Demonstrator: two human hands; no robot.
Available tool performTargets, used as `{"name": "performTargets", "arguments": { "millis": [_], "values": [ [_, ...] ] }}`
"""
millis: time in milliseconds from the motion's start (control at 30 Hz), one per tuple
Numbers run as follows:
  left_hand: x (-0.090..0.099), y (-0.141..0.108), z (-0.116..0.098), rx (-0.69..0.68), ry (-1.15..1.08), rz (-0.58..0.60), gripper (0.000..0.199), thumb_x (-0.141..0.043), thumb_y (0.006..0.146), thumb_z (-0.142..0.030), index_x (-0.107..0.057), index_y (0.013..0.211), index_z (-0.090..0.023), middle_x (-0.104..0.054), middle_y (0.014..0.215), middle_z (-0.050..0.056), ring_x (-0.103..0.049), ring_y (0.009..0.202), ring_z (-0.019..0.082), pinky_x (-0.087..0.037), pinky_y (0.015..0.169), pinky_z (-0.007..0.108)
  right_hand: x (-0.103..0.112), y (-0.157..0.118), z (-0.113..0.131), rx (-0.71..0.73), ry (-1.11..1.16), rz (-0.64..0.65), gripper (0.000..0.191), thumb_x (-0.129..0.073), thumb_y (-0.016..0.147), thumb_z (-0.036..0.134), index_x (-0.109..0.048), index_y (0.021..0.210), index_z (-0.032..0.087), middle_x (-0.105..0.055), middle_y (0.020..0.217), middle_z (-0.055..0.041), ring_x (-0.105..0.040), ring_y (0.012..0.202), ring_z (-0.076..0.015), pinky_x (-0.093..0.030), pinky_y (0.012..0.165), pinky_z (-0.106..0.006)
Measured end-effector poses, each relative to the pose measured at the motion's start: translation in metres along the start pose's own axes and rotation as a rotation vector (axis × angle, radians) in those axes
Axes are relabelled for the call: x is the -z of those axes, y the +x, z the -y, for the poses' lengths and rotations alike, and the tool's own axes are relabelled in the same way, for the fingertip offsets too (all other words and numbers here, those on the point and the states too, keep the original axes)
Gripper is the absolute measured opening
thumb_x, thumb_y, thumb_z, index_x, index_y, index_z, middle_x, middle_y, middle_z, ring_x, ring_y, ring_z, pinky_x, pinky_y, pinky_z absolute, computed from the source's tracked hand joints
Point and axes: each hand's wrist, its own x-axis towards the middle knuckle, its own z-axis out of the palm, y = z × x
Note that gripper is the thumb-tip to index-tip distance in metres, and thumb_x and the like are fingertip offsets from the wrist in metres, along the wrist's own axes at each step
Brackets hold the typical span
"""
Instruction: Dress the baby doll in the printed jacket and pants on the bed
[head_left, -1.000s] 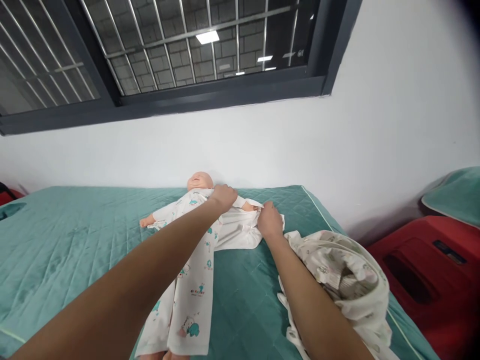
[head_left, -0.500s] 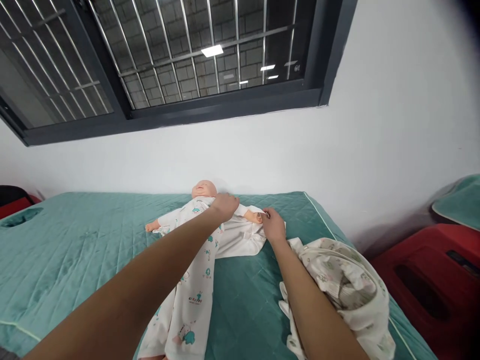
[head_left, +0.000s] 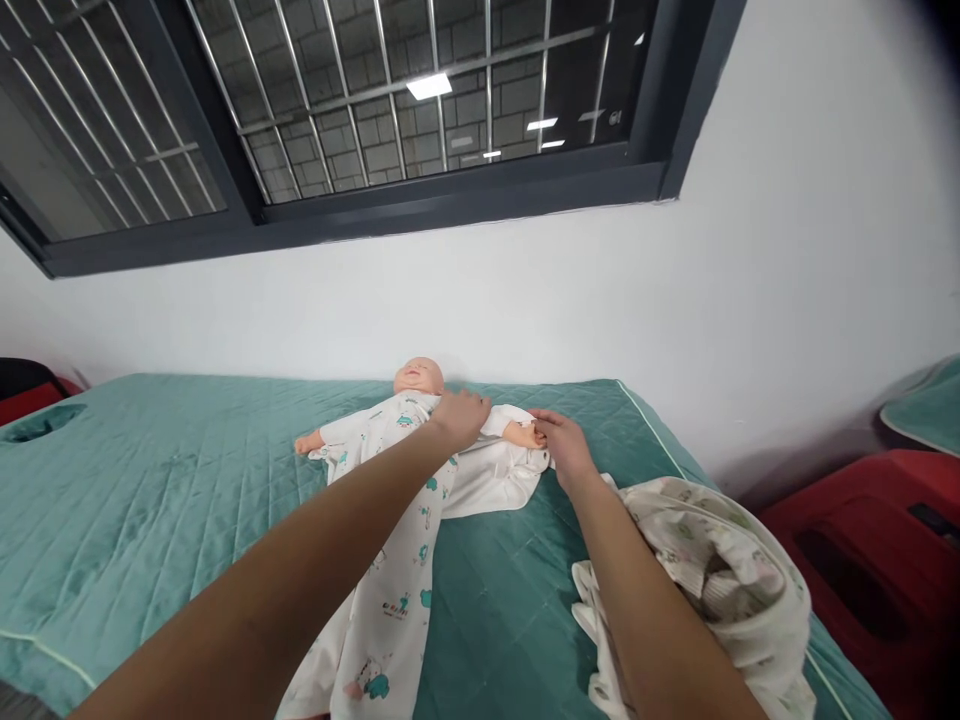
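A baby doll (head_left: 418, 375) lies on its back on the green quilted bed in a white printed romper (head_left: 397, 590), its head toward the wall. My left hand (head_left: 462, 418) is closed at the doll's chest and shoulder on the right side, over the romper; its fingertips are partly hidden. My right hand (head_left: 564, 445) has its thumb and fingers closed about the tip of the doll's hand (head_left: 525, 434), which sticks out of a white sleeve (head_left: 499, 418). Beneath that arm, a white flap of the romper (head_left: 495, 485) lies spread out.
Rumpled cream printed cloth (head_left: 720, 580) lies by my right forearm. The green quilted bed cover (head_left: 187, 480) reaches the white wall (head_left: 525, 300), below a barred window (head_left: 420, 110). Red plastic furniture (head_left: 862, 570) stands at the right.
My right fingers have shifted from the white cloth edge by the doll's hand to the doll's hand itself. My left hand stays at the doll's shoulder. The view has shifted slightly.
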Motion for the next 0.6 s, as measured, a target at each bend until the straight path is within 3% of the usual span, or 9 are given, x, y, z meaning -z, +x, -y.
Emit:
{"name": "performTargets", "arguments": {
  "millis": [167,400,500,600],
  "values": [
    [-0.005,0.003,-0.004,0.010,-0.028,-0.008,0.036,-0.053,0.088,-0.018,-0.056,0.122,-0.009,-0.065,0.114,0.019,-0.060,0.106,0.033,-0.048,0.083,0.045,-0.002,-0.003,0.004,-0.008,0.042,-0.018,0.034,-0.060,0.059,0.035,-0.074,0.084,0.016,-0.075,0.080,-0.0067,-0.067,0.071,-0.0207,-0.053,0.064,-0.030],
    [-0.013,0.005,-0.016,0.063,-0.099,-0.047,0.036,-0.055,0.086,-0.013,-0.056,0.122,-0.010,-0.064,0.121,0.019,-0.057,0.113,0.034,-0.043,0.094,0.051,-0.002,0.000,-0.002,0.075,-0.119,-0.076,0.031,-0.058,0.066,0.039,-0.072,0.086,0.019,-0.075,0.096,-0.0072,-0.066,0.088,-0.0225,-0.051,0.075,-0.032],
    [-0.007,-0.008,-0.015,0.090,-0.139,-0.085,0.043,-0.056,0.085,-0.012,-0.054,0.128,-0.012,-0.057,0.135,0.019,-0.052,0.124,0.035,-0.039,0.103,0.055,-0.001,-0.001,-0.003,0.092,-0.227,-0.044,0.033,-0.058,0.070,0.042,-0.073,0.088,0.019,-0.075,0.097,-0.0068,-0.066,0.089,-0.0233,-0.050,0.076,-0.033],
    [-0.001,-0.036,0.004,0.122,-0.252,-0.183,0.046,-0.055,0.088,-0.021,-0.052,0.133,-0.015,-0.048,0.147,0.016,-0.045,0.134,0.032,-0.038,0.108,0.050,0.000,-0.003,0.000,0.094,-0.344,0.005,0.033,-0.060,0.073,0.044,-0.074,0.089,0.019,-0.075,0.097,-0.0055,-0.065,0.091,-0.0247,-0.049,0.081,-0.035]
  ]
}}
